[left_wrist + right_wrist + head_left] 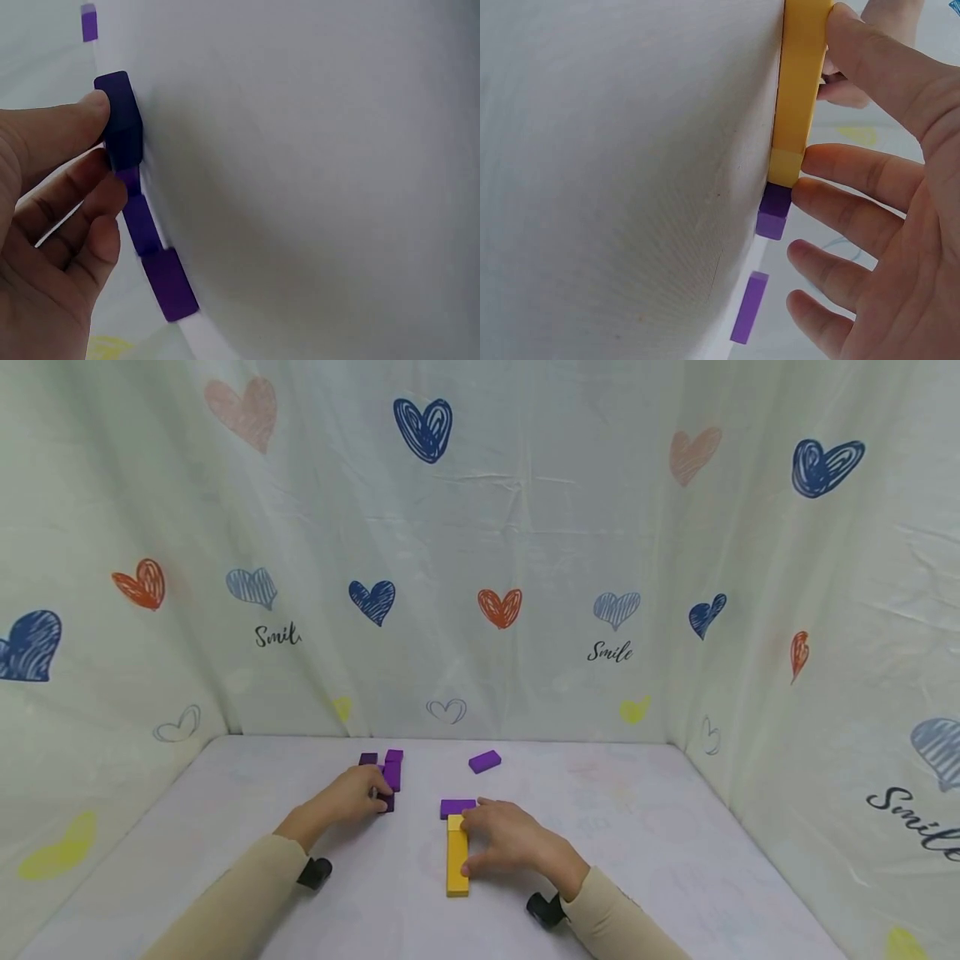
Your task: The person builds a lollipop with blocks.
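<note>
My left hand [351, 795] pinches a dark purple block [120, 120] between thumb and fingers, at the near end of a small group of purple blocks. Beyond it in the head view are a brighter purple block [392, 776] and others of that group, partly covered by the fingers. With fingers fairly straight, my right hand [517, 839] touches the right side of a yellow block row [457, 864]. In the right wrist view its thumb rests on the long yellow part [799, 82], and its fingertips reach the purple block [774, 210] lying crosswise at the row's far end.
A separate purple block [485, 762] lies farther back, right of the middle. White table [637, 860] surrounds the blocks. A white curtain [450, 527] printed with hearts hangs behind and along both sides. Black wrist cameras [315, 872] sit below both hands.
</note>
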Action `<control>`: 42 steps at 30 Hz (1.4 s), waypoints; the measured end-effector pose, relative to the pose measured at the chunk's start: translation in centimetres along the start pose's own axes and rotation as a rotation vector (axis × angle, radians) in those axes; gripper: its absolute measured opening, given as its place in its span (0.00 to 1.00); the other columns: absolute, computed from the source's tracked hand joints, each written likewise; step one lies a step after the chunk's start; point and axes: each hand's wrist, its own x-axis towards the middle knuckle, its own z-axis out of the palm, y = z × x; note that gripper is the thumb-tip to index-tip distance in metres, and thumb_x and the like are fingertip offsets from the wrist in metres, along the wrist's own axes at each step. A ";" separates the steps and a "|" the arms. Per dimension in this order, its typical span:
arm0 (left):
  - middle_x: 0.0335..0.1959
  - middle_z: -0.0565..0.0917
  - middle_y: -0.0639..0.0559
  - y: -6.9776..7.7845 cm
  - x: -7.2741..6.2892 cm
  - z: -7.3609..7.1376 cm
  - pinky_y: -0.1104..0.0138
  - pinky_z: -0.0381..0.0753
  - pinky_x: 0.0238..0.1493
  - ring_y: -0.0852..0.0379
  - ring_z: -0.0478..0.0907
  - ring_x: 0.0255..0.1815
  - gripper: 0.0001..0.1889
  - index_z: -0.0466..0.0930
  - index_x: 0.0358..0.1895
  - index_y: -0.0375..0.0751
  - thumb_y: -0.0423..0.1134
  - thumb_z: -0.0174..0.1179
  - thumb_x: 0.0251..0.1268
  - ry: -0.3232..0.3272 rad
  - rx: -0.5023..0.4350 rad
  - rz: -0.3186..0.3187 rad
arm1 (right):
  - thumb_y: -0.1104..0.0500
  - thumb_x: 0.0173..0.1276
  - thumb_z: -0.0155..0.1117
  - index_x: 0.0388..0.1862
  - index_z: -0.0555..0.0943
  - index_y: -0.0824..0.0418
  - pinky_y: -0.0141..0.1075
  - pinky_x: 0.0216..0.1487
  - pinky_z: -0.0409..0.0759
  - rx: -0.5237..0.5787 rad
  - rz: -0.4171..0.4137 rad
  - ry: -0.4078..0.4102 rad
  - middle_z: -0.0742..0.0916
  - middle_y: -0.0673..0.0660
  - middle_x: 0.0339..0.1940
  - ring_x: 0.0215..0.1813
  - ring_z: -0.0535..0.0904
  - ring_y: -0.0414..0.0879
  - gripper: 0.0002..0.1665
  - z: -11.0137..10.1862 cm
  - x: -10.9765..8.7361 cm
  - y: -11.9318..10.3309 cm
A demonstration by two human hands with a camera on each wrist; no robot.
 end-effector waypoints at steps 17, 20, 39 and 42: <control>0.39 0.81 0.51 3.7 3.5 2.3 0.59 0.80 0.48 0.55 0.77 0.42 0.11 0.85 0.45 0.38 0.30 0.64 0.59 -0.053 -0.123 -0.230 | 0.33 0.53 0.68 0.56 0.80 0.48 0.48 0.69 0.62 0.014 0.007 -0.010 0.79 0.45 0.61 0.70 0.65 0.50 0.35 0.2 0.2 -0.1; 0.41 0.81 0.51 3.9 4.2 2.5 0.58 0.79 0.49 0.53 0.77 0.45 0.11 0.84 0.46 0.40 0.31 0.64 0.60 -0.058 -0.138 -0.259 | 0.32 0.53 0.68 0.56 0.80 0.49 0.48 0.68 0.63 0.005 -0.007 -0.005 0.79 0.46 0.61 0.70 0.65 0.51 0.35 0.1 0.1 -0.2; 0.43 0.83 0.52 5.8 7.9 4.2 0.55 0.74 0.57 0.51 0.76 0.50 0.09 0.86 0.43 0.45 0.32 0.63 0.61 -0.094 -0.243 -0.267 | 0.33 0.54 0.68 0.55 0.80 0.51 0.42 0.65 0.68 0.034 -0.013 -0.009 0.79 0.49 0.61 0.64 0.72 0.45 0.34 -0.3 -0.1 0.0; 0.42 0.83 0.52 6.0 8.0 4.5 0.55 0.74 0.56 0.52 0.76 0.49 0.09 0.87 0.43 0.46 0.32 0.64 0.61 -0.100 -0.260 -0.261 | 0.34 0.54 0.68 0.55 0.80 0.50 0.44 0.65 0.68 0.044 0.006 -0.018 0.78 0.49 0.62 0.64 0.72 0.46 0.34 -0.3 -0.2 0.0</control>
